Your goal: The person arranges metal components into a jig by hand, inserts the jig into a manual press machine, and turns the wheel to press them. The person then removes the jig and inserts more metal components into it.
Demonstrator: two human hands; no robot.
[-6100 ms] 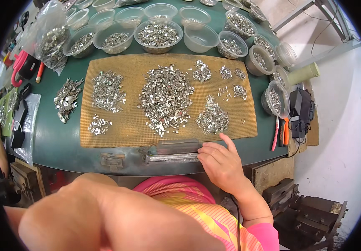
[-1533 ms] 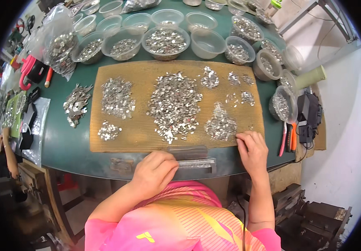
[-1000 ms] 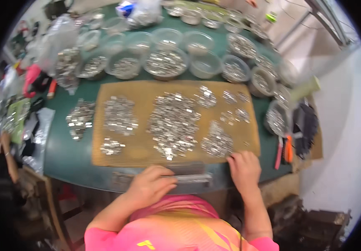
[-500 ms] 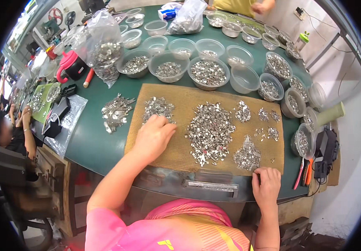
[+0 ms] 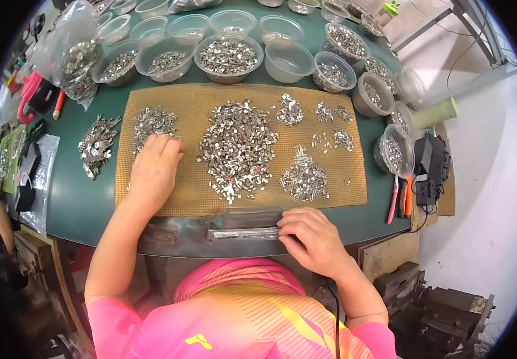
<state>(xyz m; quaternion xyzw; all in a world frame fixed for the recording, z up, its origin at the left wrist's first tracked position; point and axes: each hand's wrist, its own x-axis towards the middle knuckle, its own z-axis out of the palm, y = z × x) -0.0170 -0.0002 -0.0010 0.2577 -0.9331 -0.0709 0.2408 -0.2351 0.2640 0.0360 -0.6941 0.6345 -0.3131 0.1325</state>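
Observation:
My left hand [image 5: 153,170] rests at the near edge of a pile of small silvery metal pieces [image 5: 154,119] on a tan ribbed mat [image 5: 180,197]. Its fingers are curled down and closed, their tips hidden beneath the hand. At the table's front edge my right hand [image 5: 313,242] is at the right end of a narrow metal channel [image 5: 243,234]. Thumb and fingers are bent together there, and whatever they pinch is too small to make out. Between the hands spreads a large heap of small shiny square pieces [image 5: 238,146]. A smaller heap of slender pieces [image 5: 304,178] lies above my right hand.
Small clusters of parts [image 5: 289,111] dot the mat's right side. Flat metal strips [image 5: 98,145] lie left of it on the green table [image 5: 79,206]. Plastic bowls of parts [image 5: 228,58] line the far side. Pliers with orange handles [image 5: 408,196] hang at the right edge.
The view has shifted, so the table appears farther left and higher. My right hand has moved left from the mat's near right corner to the channel's end. My left hand stays by its pile.

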